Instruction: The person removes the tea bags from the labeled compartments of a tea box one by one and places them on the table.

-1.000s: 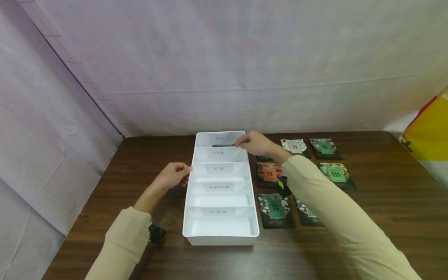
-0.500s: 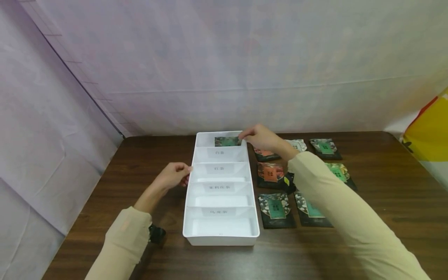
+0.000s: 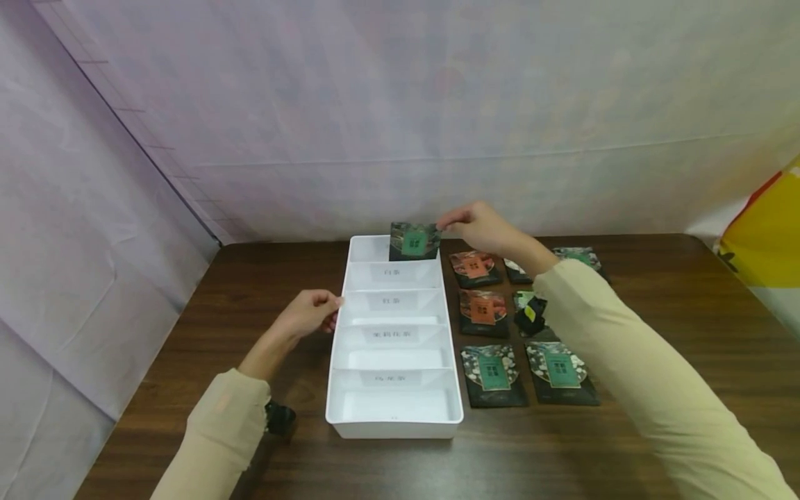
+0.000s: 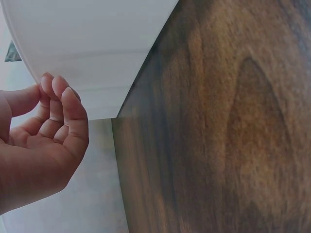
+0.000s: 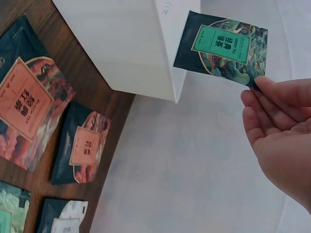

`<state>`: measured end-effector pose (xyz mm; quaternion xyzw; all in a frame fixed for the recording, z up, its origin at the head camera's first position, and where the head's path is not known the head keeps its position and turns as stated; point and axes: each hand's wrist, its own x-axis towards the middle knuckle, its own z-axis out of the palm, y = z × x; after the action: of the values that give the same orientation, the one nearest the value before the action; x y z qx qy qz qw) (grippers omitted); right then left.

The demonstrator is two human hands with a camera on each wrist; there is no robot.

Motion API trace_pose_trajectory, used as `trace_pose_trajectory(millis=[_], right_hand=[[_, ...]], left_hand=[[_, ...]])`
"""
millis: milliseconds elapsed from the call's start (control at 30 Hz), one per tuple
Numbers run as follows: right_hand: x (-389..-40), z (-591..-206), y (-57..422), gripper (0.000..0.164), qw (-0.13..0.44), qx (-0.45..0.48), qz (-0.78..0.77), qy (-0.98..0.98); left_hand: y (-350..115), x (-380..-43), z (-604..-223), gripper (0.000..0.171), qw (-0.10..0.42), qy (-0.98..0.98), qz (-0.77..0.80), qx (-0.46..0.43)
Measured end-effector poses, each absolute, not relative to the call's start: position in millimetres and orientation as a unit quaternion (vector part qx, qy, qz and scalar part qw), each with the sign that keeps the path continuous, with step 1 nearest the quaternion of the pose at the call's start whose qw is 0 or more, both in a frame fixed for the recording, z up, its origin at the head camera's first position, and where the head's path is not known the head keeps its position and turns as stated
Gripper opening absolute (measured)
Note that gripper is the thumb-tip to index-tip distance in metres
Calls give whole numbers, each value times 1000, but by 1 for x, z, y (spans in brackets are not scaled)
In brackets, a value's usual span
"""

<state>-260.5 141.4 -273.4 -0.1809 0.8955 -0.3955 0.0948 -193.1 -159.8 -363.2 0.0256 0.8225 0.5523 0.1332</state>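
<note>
A white box [image 3: 394, 404] with a row of labelled compartments stands lengthwise on the table. At its left rim my left hand [image 3: 307, 312] pinches the edge between thumb and fingertips, as the left wrist view shows of the same hand [image 4: 48, 126]. Over the farthest compartment my right hand [image 3: 478, 226] pinches a dark tea sachet [image 3: 414, 243] by one upper corner. The sachet hangs upright, its lower edge near the divider in the head view. Its green label reads GREEN TEA in the right wrist view, where thumb and forefinger hold the corner of the sachet [image 5: 223, 46].
Right of the box lie several tea sachets: two with orange labels [image 3: 482, 311], two with green labels and white flowers [image 3: 494, 376], others partly hidden under my right sleeve [image 3: 625, 361]. A white curtain [image 3: 400, 125] hangs behind the wooden table [image 3: 250, 278].
My right hand has lifted the green tea sachet up out of the far compartment, where only its edge showed before, moving slightly back and right. My left hand stays at the rim.
</note>
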Motion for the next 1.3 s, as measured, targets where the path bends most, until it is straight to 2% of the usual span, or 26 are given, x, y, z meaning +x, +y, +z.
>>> trace_pose_trajectory(millis=[667, 933, 1300], right_hand=[[-246, -250, 191, 28, 72, -162, -403, 898], [-233, -254, 228, 36, 103, -139, -383, 907], [-211, -268, 289, 41, 74, -123, -299, 943]], left_hand=[[-161, -194, -363, 21, 136, 827, 545, 21], [-161, -194, -361, 22, 139, 829, 542, 19], [-161, -193, -361, 23, 136, 835, 533, 14]])
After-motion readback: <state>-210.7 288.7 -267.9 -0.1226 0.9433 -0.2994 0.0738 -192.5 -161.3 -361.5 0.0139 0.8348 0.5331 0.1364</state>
